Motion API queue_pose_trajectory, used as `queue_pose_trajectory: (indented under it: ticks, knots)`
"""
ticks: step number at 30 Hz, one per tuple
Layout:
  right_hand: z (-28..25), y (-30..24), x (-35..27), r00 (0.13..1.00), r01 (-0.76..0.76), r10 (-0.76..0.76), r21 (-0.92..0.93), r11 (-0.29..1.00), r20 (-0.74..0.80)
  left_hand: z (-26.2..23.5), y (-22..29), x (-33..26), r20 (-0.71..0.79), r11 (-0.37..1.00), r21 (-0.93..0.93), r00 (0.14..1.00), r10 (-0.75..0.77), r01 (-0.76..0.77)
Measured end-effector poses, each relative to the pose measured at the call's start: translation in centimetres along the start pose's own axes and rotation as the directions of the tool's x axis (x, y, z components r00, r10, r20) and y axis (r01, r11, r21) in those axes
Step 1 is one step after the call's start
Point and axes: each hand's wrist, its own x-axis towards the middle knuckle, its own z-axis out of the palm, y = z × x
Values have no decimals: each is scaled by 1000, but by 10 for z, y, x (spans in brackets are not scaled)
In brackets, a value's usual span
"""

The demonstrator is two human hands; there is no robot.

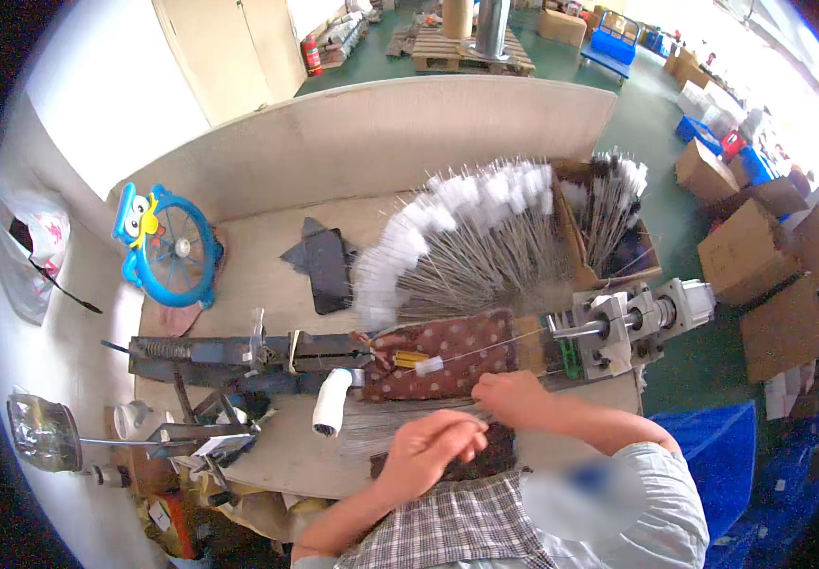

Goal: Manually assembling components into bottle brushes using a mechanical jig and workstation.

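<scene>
We should work our left hand (428,450) and right hand (514,395) lightly, each curled grip possibly empty, we cannot tell, without nudging the white-tipped wire (429,365) lying across the dotted cloth (466,332).

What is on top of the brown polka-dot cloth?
On or just above the brown polka-dot cloth: a small yellow bar and a white cylindrical piece on a thin wire; contact is unclear. Anything beneath the cloth is covered from view.
</scene>
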Motion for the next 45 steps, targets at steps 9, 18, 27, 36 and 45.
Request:
queue_pose_trajectory:
  ticks: [9,18,27,36,45]
  knots:
    - [33,11,5,876,126,-41,147,981,-481,43,-22,138,228,150,892,710,666,-427]
    - [-8,-7,-8,994,-21,31,103,995,-101,-15,-28,179,398,-279,916,740,542,-288]
    - [-57,20,-24,700,347,-331,-103,932,-633,42,8,69,595,-142,736,533,601,-661]
    - [-121,62,-19,852,-64,98,84,994,-513,6,-49,95,76,989,-146,997,-19,30]
    - [-110,74,-39,929,-45,109,183,982,-355,21,-11,109,-104,945,235,961,257,-228]
